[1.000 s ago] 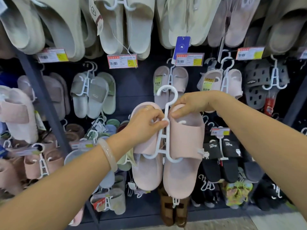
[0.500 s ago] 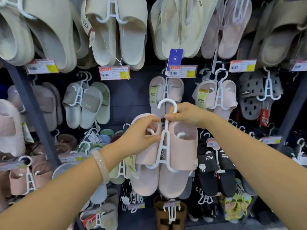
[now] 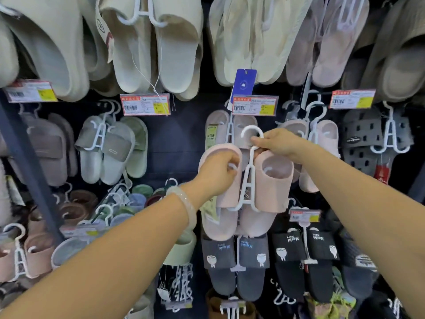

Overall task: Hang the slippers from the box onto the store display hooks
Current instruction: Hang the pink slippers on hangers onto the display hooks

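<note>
The display wall (image 3: 174, 143) is carrying many pairs of slippers on its hooks already, and the pink slippers (image 3: 272, 180) are hanging in mid-air in front of it, level with the middle row, so this pair is not yet on a hook. The left hand (image 3: 216, 178) is gripping the left slipper while the right hand (image 3: 279, 142) is pinching the white hanger (image 3: 249, 178) below its hook; no box is showing.

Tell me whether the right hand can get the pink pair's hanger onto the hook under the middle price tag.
Probably yes. The right hand pinches the hanger just below its hook, already level with the pair hanging under that price tag, and nothing sits between. The left hand steadies the pink slipper.
</note>
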